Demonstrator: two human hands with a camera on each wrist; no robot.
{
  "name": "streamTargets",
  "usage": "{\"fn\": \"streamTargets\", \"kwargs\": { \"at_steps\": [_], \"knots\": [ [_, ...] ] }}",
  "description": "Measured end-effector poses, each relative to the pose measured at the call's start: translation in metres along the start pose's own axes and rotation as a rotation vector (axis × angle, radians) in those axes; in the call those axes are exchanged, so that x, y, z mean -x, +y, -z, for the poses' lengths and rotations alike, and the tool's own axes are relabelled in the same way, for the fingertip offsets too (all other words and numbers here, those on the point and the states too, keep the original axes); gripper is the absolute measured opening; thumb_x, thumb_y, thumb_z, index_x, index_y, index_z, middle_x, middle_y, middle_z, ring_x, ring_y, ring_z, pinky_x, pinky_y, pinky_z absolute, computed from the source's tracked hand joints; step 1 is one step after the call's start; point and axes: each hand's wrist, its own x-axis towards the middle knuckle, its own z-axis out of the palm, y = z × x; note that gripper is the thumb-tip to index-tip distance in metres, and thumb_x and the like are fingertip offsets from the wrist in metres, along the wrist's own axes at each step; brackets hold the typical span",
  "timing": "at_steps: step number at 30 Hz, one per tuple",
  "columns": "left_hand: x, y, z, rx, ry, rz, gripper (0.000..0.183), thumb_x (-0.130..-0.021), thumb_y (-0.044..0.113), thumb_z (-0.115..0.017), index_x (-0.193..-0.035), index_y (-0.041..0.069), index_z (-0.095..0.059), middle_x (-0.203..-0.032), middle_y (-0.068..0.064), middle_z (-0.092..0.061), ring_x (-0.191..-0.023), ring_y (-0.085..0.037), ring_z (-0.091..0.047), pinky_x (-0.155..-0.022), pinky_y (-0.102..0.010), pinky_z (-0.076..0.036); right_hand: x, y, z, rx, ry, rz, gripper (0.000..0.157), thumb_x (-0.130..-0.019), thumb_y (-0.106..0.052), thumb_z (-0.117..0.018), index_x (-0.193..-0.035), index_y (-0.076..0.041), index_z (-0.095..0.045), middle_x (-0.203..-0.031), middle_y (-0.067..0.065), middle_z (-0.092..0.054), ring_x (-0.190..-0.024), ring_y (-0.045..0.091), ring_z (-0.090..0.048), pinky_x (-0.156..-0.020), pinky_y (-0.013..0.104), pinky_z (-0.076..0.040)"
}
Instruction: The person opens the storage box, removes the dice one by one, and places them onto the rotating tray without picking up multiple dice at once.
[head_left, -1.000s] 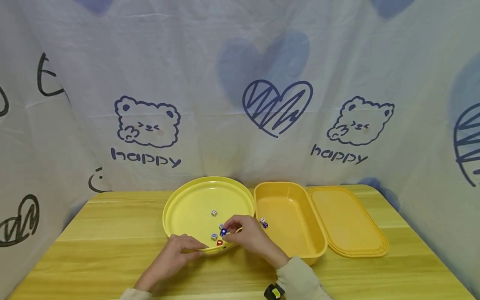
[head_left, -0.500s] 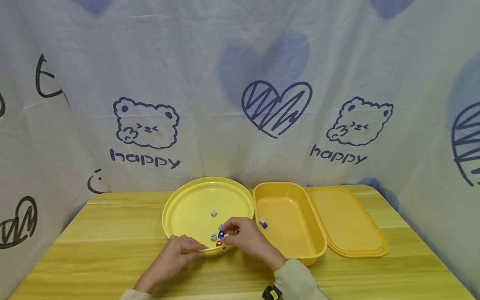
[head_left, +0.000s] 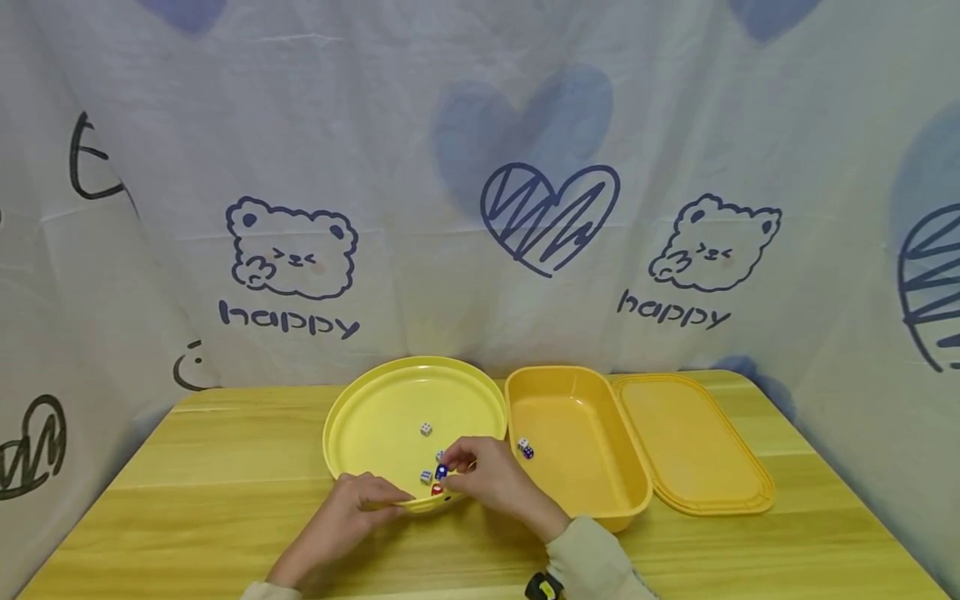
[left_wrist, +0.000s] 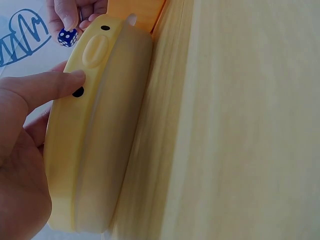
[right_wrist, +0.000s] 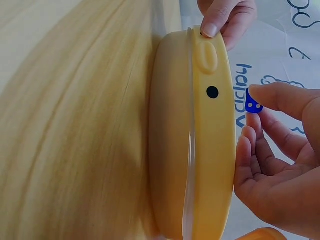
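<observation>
My left hand (head_left: 348,512) grips the near rim of a round yellow tray (head_left: 375,425), thumb on its outer side wall in the left wrist view. Between thumb and fingers of my right hand (head_left: 495,479) a blue die (right_wrist: 254,101) with white pips is pinched, held up just over the tray's near rim. A red die (head_left: 437,490) lies inside by that rim. Close to it is a white die (head_left: 426,477), with another white die (head_left: 426,429) farther back. One more pale die (head_left: 440,456) is partly hidden by my right fingers.
Right of the tray stands an orange-yellow rectangular box (head_left: 641,467), holding a white die (head_left: 522,444) and a blue die beside each other at its left side. A flat lid (head_left: 697,442) of matching colour lies against the box's right. A printed curtain (head_left: 420,275) hangs behind the wooden table (head_left: 187,492).
The pinched blue die has shifted slightly down and left in the head view, towards the red die. My left hand keeps its grip on the rim.
</observation>
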Motion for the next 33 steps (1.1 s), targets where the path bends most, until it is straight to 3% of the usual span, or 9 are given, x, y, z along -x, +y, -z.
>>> {"fn": "streamTargets", "kwargs": {
  "at_steps": [11,23,29,33],
  "knots": [
    [0.002,-0.001,-0.001,0.012,0.004,0.015,0.010,-0.081,0.004,-0.075,-0.092,0.004,-0.077,-0.086,0.000,-0.073,-0.079,-0.008,-0.061,-0.065,-0.025,-0.048,0.001,-0.002,0.000,-0.017,-0.003,-0.013,0.014,-0.078,-0.004,-0.077,-0.089,-0.001,-0.070,-0.077,-0.002,-0.060,-0.070,0.009,-0.052,-0.064,0.023,-0.046],
    [0.002,0.001,0.000,0.018,0.000,0.044,0.011,-0.081,0.004,-0.075,-0.093,0.004,-0.077,-0.087,0.000,-0.073,-0.080,-0.008,-0.062,-0.066,-0.026,-0.049,0.002,0.000,0.002,-0.006,-0.004,0.002,0.016,-0.080,-0.002,-0.075,-0.094,0.002,-0.070,-0.087,0.010,-0.066,-0.074,0.010,-0.053,-0.069,0.025,-0.047],
    [0.002,0.001,0.000,0.017,-0.001,0.041,0.011,-0.082,0.004,-0.074,-0.093,0.004,-0.077,-0.088,-0.001,-0.073,-0.080,-0.008,-0.062,-0.066,-0.026,-0.048,0.001,-0.010,0.019,-0.082,-0.008,-0.047,0.018,-0.081,-0.007,-0.076,-0.097,0.000,-0.071,-0.085,0.003,-0.065,-0.077,0.012,-0.055,-0.067,0.025,-0.047],
    [0.001,0.001,0.000,0.006,-0.001,0.049,0.012,-0.081,0.004,-0.075,-0.093,0.004,-0.077,-0.088,-0.001,-0.073,-0.080,-0.008,-0.062,-0.067,-0.026,-0.048,-0.002,-0.023,0.041,-0.151,0.000,-0.066,0.021,-0.083,-0.009,-0.075,-0.102,-0.001,-0.070,-0.096,0.007,-0.066,-0.084,0.016,-0.057,-0.071,0.027,-0.049]
  ]
}}
